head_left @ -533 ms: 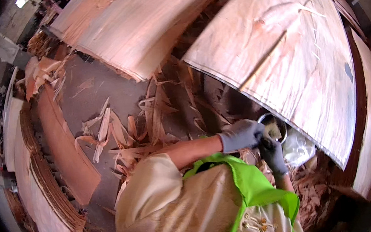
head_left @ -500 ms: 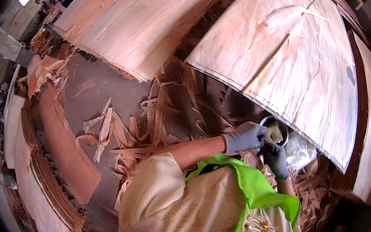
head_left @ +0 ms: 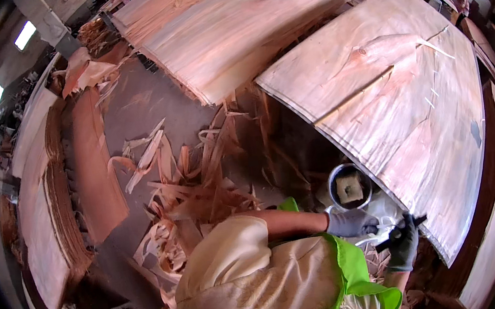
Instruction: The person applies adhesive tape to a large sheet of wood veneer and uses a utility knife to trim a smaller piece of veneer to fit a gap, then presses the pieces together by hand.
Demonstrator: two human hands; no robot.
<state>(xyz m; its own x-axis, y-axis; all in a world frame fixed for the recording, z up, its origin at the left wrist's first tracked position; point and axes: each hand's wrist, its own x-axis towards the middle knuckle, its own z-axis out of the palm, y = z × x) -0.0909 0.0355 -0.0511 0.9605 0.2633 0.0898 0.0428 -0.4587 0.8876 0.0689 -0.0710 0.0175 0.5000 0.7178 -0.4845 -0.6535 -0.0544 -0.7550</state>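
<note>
Head view, listed near to far. Beige sleeve and bright green vest of the person fill the lower middle. Left hand, grey-gloved, reaches out from the sleeve with fingers curled loosely over pale sheeting just below the bowl; whether it grips anything cannot be told. Right hand, grey-gloved, fingers closed around a thin dark tool that points up and to the right, its tip close to the lower edge of the near veneer stack. Round metal bowl, holding a pale squarish lump, sits just beyond the left hand and against the stack's edge. Near veneer stack: broad pale wood sheets, layered, top sheet split along a long crack, a small dark patch near its right side. Floor to the left: grey, strewn with curled veneer scraps. Left edge: low piles of reddish veneer. Far stack: another wide pile of pale sheets, well apart from the hands. Beyond: bright windows at upper left.
</note>
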